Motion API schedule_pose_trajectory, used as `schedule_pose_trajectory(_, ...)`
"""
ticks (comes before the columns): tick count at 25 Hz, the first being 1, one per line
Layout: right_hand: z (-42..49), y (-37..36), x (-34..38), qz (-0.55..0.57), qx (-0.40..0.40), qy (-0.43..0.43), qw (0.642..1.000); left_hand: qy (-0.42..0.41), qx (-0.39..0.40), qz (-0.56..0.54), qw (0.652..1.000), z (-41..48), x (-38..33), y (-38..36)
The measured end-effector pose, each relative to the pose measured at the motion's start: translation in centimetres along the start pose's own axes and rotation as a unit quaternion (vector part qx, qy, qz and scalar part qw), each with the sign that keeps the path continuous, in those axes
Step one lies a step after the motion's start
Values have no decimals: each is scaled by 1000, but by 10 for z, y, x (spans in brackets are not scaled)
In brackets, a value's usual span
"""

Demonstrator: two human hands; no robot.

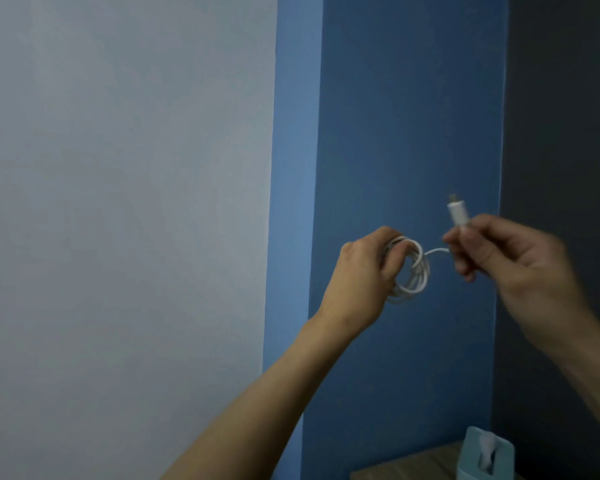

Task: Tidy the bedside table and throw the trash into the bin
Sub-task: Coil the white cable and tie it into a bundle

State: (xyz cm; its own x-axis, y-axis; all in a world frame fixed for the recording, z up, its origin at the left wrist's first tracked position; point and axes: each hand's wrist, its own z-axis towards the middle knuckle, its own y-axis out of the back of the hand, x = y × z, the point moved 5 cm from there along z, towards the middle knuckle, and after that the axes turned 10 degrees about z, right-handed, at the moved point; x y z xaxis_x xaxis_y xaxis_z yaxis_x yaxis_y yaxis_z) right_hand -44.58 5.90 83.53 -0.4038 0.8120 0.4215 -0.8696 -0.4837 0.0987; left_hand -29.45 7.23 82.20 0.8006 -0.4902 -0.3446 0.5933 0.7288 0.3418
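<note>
A white charging cable [417, 271] is wound into a small coil, held up in the air in front of the blue wall. My left hand [364, 271] is closed around the coil. My right hand [513, 258] pinches the cable's free end just below its white plug [457, 213], which points upward. A short stretch of cable runs between the two hands. The wooden bedside table [395, 467] shows only as a corner at the bottom edge. No bin is in view.
A light blue tissue box [484, 455] with a white tissue sticking out stands on the table at the bottom right. Behind are a pale grey wall on the left, a blue wall panel in the middle and a dark surface on the right.
</note>
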Motion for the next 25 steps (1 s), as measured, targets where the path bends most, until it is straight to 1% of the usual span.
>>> schedule_pose_trajectory(1,0,5,-4,79,-46,-27,995,-2,1,-8,1000,-1,-1,0)
schedule_pose_trajectory(2,0,10,-8,131,-86,-44,987,-6,1,-13,1000,-1,-2,1)
schedule_pose_trajectory(3,0,16,-10,145,-112,-50,982,-8,0,-15,1000,-1,-3,2)
schedule_pose_trajectory(4,0,19,-11,130,-118,-48,983,-9,-2,-15,1000,-1,-3,3)
schedule_pose_trajectory(5,0,19,-10,105,-103,-40,988,-8,-4,-16,1000,0,-3,3)
schedule_pose_trajectory(7,-1,13,-6,31,-43,-9,999,-5,-9,-22,1000,0,-3,4)
schedule_pose_trajectory(9,-2,5,1,-82,12,32,996,-5,-11,-28,1000,-2,-4,3)
schedule_pose_trajectory(10,-2,1,5,-147,34,57,987,-6,-12,-33,999,-2,-5,4)
schedule_pose_trajectory(12,-1,-5,9,-248,72,76,963,-1,-17,-50,999,-2,-4,6)
schedule_pose_trajectory(16,-3,-17,9,-363,115,78,921,7,-21,-67,998,-1,-8,8)
schedule_pose_trajectory(17,-3,-20,8,-379,107,72,916,-1,-22,-61,998,-2,-10,7)
schedule_pose_trajectory(18,-2,-21,7,-382,87,59,918,-9,-25,-55,998,-3,-13,6)
schedule_pose_trajectory(21,0,-19,7,-336,-13,16,942,-19,-45,-55,997,-4,-17,5)
schedule_pose_trajectory(22,0,-18,6,-327,-48,8,944,-20,-50,-58,997,-3,-16,6)
schedule_pose_trajectory(24,0,-13,3,-333,-103,-12,937,-19,-53,-67,996,-3,-15,8)
schedule_pose_trajectory(25,1,-10,-3,-328,-121,-39,936,-16,-52,-75,996,-3,-15,8)
